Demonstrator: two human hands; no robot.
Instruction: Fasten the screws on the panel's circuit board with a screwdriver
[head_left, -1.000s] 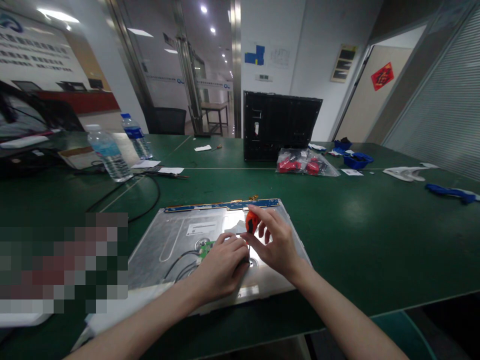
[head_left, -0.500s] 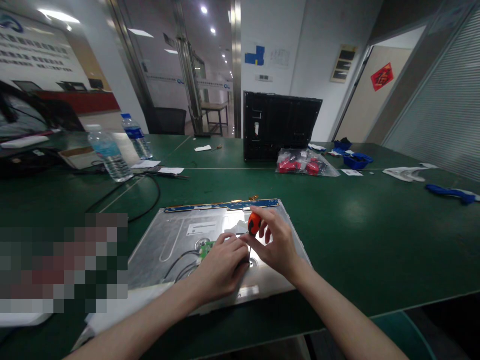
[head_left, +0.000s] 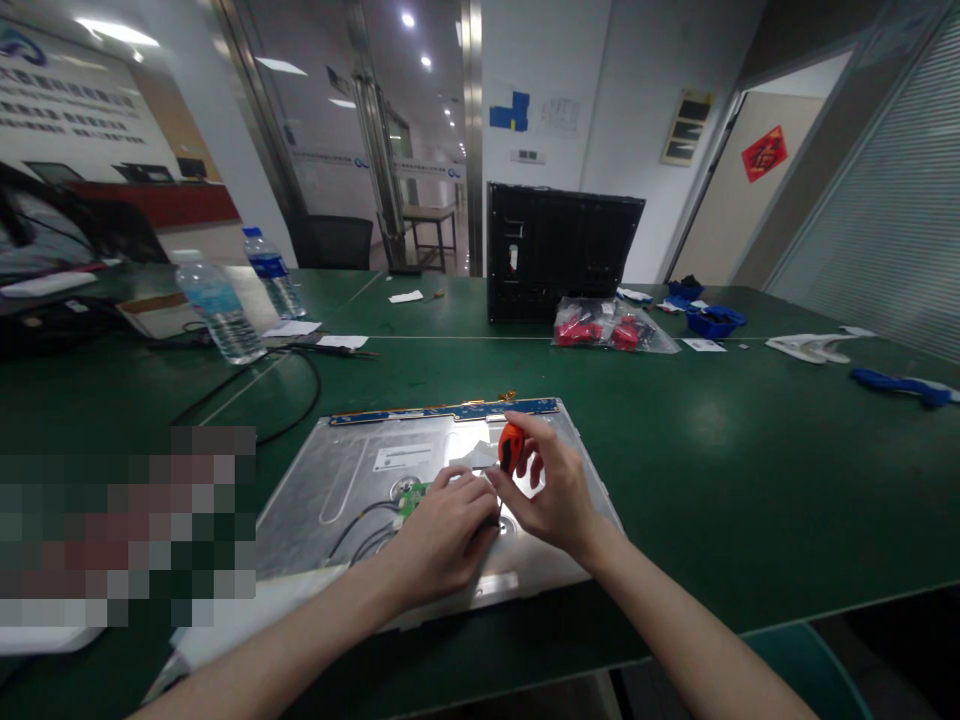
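Observation:
A silver metal display panel (head_left: 352, 455) lies flat on the table, with a narrow blue circuit strip (head_left: 442, 411) along its far edge. My right hand (head_left: 553, 490) grips an orange and black screwdriver (head_left: 511, 448) by the handle. Its thin shaft points down, close to a round fitting on the panel. Against the panel rests my left hand (head_left: 450, 528), fingers curled beside the shaft; what they pinch is hidden. A small green circuit board (head_left: 411, 498) with black cables (head_left: 360, 518) shows partly from behind the left hand.
Upright at the back stands a black monitor housing (head_left: 562, 250), a plastic bag with red items (head_left: 600, 328) before it. Two water bottles (head_left: 225, 310) and a black cable (head_left: 319, 385) are left. Blue trays (head_left: 712, 322) and gloves (head_left: 900, 386) lie right.
The screwdriver handle has shifted very slightly to the right, and my right fingers around it have moved a little. My left hand stays in place.

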